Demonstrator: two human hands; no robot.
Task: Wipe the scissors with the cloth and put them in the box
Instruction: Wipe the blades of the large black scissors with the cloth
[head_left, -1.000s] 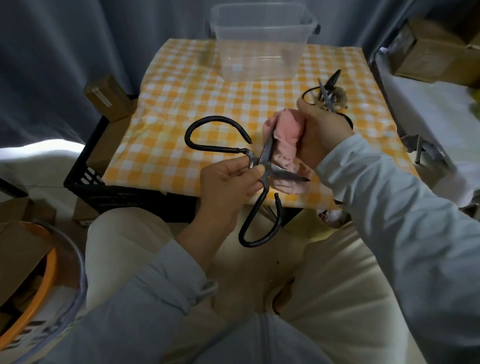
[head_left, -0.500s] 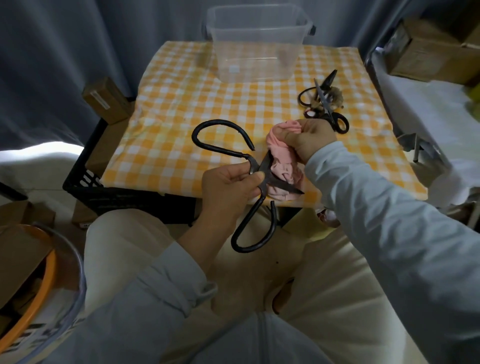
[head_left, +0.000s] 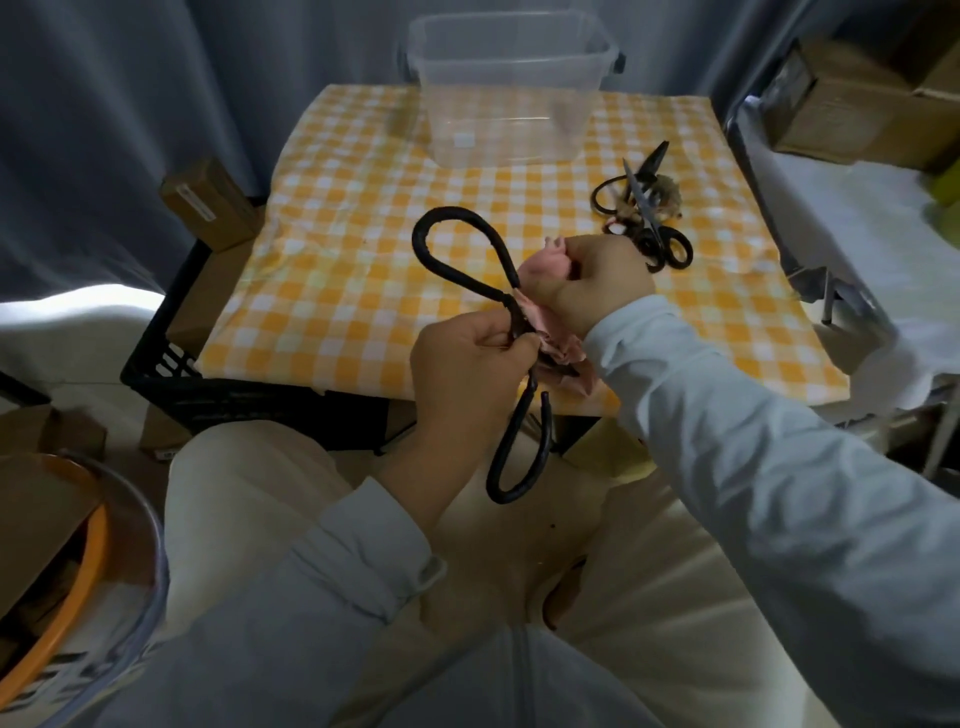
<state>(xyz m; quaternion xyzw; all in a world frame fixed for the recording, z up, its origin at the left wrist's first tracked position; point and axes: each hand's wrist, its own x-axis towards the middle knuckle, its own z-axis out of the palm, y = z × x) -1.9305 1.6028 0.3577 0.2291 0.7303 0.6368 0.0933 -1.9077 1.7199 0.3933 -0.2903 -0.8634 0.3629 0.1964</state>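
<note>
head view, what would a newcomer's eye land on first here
The big black scissors sit dead centre, pinched near the pivot by the left hand while the right hand bunches a pink cloth against them. Behind, a yellow checked tablecloth carries a clear plastic box at its far edge and a heap of other scissors on the right.

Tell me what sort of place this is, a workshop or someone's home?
Probably a makeshift station in a storage room, not a proper workshop: the checked tablecloth lies over a black crate, cardboard boxes sit around it, and a grey curtain hangs behind.
</note>
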